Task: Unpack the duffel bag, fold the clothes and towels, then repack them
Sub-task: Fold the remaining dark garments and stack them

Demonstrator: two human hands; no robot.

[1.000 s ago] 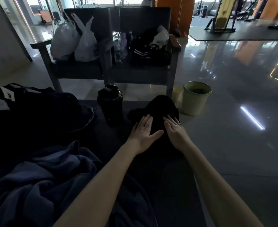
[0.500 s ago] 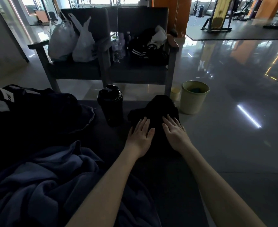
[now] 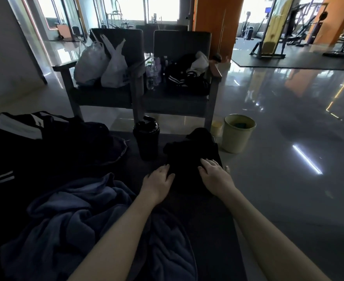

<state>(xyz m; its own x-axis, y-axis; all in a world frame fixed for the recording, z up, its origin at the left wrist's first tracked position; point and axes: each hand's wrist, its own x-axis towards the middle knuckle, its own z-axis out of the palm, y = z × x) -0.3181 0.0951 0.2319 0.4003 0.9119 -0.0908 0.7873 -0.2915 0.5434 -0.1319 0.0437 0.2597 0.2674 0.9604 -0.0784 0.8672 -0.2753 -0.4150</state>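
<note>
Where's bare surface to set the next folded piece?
Bare dark surface on the near side of the black garment, right of the blue towel. Narrow gap between shaker bottle and towel. Left is crowded: duffel bag, towel.

The left hand (image 3: pixel 159 180) and right hand (image 3: pixel 215 176) rest on a black garment (image 3: pixel 189 151) near the dark bench's (image 3: pixel 207 230) far right corner.

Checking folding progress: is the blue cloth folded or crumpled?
Crumpled: the blue cloth lies in a rumpled heap of loose ridges, with no flat layers or squared edges.
</note>
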